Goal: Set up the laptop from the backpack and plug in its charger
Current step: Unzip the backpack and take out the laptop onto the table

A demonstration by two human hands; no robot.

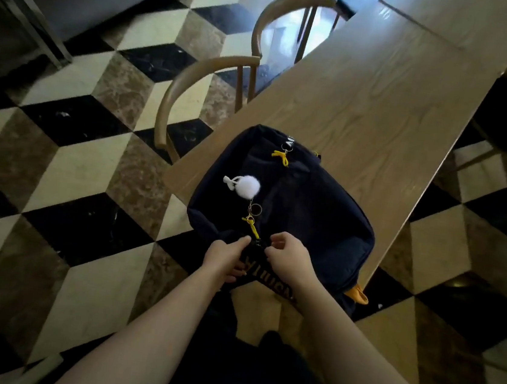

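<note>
Backpack [289,202], dark navy, flat on the near end of the long wooden table [383,96], base toward the far end, top overhanging the near edge toward the person; zip shut, laptop and charger unseen, presumably inside

Left hand [226,256] gripping the lettered strap and fabric at the bag's top, fingers curled round it, thumb out toward the zip. Right hand [286,255] just beside it, fingertips drawn together at the dark zip slider below the yellow zip pull [252,228]; pinching it or only touching, cannot tell

Step in hand, by the look of it: opening the main zip. Best done with the left hand holding the fabric taut right behind the slider, the right drawing the pull along the seam rather than upward. Worth keeping the white pompom keyring [248,185], clipped to that same pull, from snagging in the teeth. Second yellow pull [281,157] near the bag's far end, likely a front pocket, not the one wanted

Near-right corner of the table close under the bag's right side, orange trim [359,294] hanging past it: risk of sliding off once opened. Plenty of bare tabletop beyond the bag toward the far end for the laptop. Two curved-back chairs [194,90] tucked along the left edge
</note>
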